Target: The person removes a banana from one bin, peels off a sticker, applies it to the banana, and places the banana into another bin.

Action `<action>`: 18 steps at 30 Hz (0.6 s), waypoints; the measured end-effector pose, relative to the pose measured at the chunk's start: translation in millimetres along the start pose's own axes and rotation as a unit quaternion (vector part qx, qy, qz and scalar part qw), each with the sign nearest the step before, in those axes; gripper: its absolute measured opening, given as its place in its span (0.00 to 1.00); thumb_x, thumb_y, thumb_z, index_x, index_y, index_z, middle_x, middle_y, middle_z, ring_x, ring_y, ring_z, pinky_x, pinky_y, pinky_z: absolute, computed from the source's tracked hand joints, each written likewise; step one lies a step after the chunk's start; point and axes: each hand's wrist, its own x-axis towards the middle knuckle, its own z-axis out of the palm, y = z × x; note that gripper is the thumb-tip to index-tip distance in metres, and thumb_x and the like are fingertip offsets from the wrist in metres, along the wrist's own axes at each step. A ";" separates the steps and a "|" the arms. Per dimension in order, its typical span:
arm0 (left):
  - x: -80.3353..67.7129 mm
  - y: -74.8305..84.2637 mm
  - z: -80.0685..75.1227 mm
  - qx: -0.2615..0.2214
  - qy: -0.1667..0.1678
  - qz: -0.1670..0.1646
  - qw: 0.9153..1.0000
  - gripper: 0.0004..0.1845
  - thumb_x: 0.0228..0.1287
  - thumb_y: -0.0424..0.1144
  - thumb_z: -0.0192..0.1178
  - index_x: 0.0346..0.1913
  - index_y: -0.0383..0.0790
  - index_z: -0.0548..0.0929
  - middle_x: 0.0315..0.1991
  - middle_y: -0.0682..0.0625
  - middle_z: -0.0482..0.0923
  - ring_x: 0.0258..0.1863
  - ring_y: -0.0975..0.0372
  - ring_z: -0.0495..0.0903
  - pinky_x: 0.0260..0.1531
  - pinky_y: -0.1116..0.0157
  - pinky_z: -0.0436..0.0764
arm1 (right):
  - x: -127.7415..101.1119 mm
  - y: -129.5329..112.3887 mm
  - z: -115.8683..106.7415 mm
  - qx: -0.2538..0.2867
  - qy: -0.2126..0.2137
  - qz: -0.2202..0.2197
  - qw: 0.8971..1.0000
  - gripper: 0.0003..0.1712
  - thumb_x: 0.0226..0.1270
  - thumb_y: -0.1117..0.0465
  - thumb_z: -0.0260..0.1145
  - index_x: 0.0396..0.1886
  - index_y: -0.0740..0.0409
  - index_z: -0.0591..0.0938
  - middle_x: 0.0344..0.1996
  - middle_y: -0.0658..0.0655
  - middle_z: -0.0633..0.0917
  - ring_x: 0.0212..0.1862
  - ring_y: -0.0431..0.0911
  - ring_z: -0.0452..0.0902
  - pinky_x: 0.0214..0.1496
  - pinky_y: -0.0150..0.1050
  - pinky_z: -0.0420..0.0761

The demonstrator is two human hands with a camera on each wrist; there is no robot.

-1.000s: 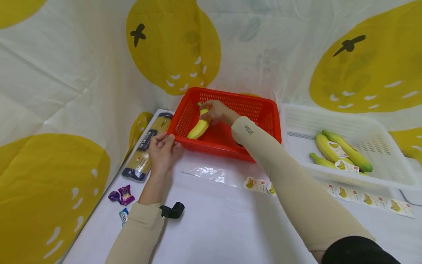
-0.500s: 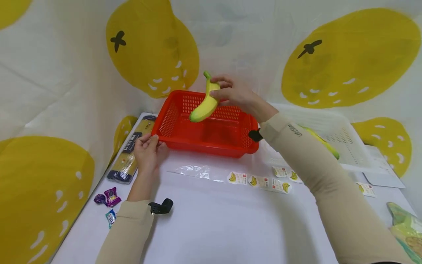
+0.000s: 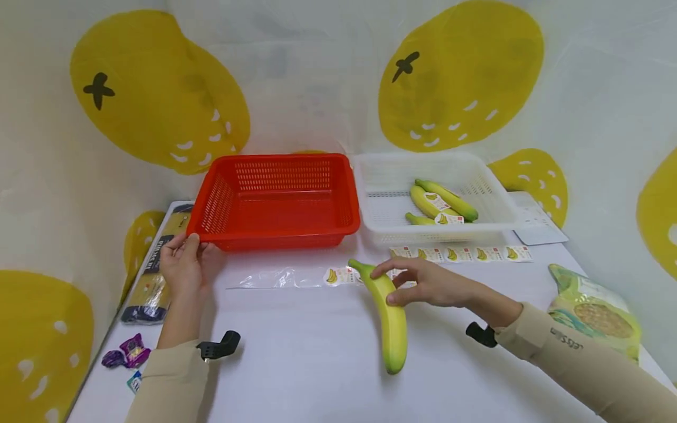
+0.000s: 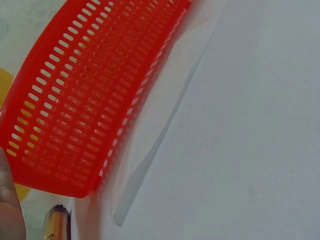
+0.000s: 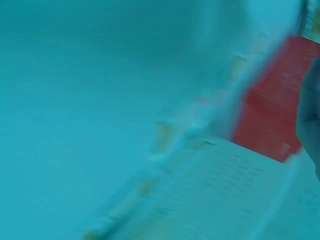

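head view alone shows right grip (image 3: 423,285) pinching banana (image 3: 390,314); wrist view blurs.

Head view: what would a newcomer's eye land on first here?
Probably the yellow banana lying on the white table, with the right hand holding its stem end. Behind it stands the red basket, with nothing visible inside, its near left corner gripped by the left hand. Beside the red basket, the white basket holds three labelled bananas.
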 end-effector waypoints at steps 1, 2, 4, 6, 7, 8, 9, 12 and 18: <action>0.6 1.7 -2.0 -0.008 0.006 -0.002 1.000 0.17 0.68 0.31 0.65 0.55 0.40 0.72 0.46 0.46 0.78 0.26 0.64 0.85 0.29 0.72 0.85 | -1.0 8.4 5.2 -0.007 -0.006 0.007 1.000 0.24 0.68 0.55 0.71 0.63 0.43 0.79 0.64 0.53 0.78 0.56 0.55 0.78 0.53 0.45 0.81; 1.0 3.2 -3.4 -0.006 0.009 0.001 1.000 0.18 0.67 0.31 0.65 0.56 0.40 0.72 0.46 0.46 0.78 0.26 0.64 0.85 0.29 0.72 0.85 | -1.7 15.4 9.8 -0.011 -0.013 0.014 1.000 0.24 0.68 0.55 0.71 0.62 0.43 0.79 0.64 0.53 0.77 0.56 0.55 0.77 0.53 0.45 0.80; 1.2 5.6 -5.0 -0.003 0.014 -0.002 1.000 0.19 0.67 0.32 0.66 0.57 0.40 0.73 0.48 0.46 0.79 0.27 0.63 0.85 0.30 0.72 0.85 | -2.6 25.4 16.9 -0.015 -0.022 0.030 0.999 0.23 0.67 0.55 0.72 0.61 0.42 0.80 0.64 0.52 0.77 0.55 0.54 0.77 0.52 0.43 0.80; 1.6 6.7 -4.8 0.003 0.014 -0.006 1.000 0.19 0.67 0.33 0.66 0.57 0.41 0.73 0.49 0.46 0.79 0.28 0.63 0.85 0.31 0.72 0.85 | -2.8 31.3 22.4 -0.024 -0.029 0.034 0.999 0.23 0.65 0.56 0.73 0.60 0.41 0.81 0.62 0.52 0.78 0.53 0.53 0.77 0.53 0.42 0.80; 1.7 6.8 -4.6 0.001 0.013 -0.009 1.000 0.20 0.67 0.33 0.67 0.58 0.40 0.73 0.50 0.46 0.79 0.29 0.63 0.85 0.32 0.72 0.86 | -2.8 33.0 24.6 -0.029 -0.032 0.032 0.999 0.23 0.65 0.56 0.73 0.59 0.42 0.82 0.61 0.52 0.79 0.52 0.52 0.78 0.53 0.42 0.80; 1.9 6.6 -4.2 0.003 0.012 -0.011 1.000 0.21 0.67 0.34 0.67 0.59 0.40 0.72 0.50 0.46 0.79 0.30 0.62 0.85 0.32 0.72 0.86 | -2.7 34.2 26.5 -0.037 -0.033 0.027 0.998 0.23 0.64 0.56 0.74 0.59 0.42 0.82 0.60 0.52 0.79 0.52 0.50 0.78 0.54 0.42 0.80; 1.9 6.3 -3.6 0.004 0.012 -0.013 1.000 0.21 0.67 0.34 0.67 0.59 0.41 0.72 0.51 0.46 0.79 0.30 0.62 0.84 0.33 0.72 0.86 | -2.5 35.3 28.0 -0.045 -0.035 0.020 0.998 0.23 0.64 0.56 0.74 0.58 0.42 0.83 0.59 0.52 0.80 0.52 0.49 0.78 0.55 0.43 0.80; 1.0 4.8 -1.9 0.008 0.016 -0.020 1.000 0.21 0.66 0.35 0.68 0.59 0.43 0.73 0.53 0.46 0.79 0.32 0.61 0.85 0.34 0.71 0.86 | -1.0 37.2 31.2 -0.065 -0.040 0.001 0.997 0.22 0.63 0.57 0.75 0.57 0.43 0.84 0.57 0.51 0.81 0.53 0.47 0.77 0.59 0.45 0.80; -1.3 3.7 -0.6 0.013 0.018 -0.027 0.999 0.21 0.66 0.37 0.68 0.58 0.45 0.74 0.57 0.47 0.78 0.36 0.61 0.86 0.37 0.71 0.86 | 0.7 38.9 32.6 -0.072 -0.044 0.003 0.996 0.22 0.63 0.57 0.75 0.57 0.43 0.84 0.57 0.52 0.81 0.54 0.46 0.76 0.59 0.46 0.79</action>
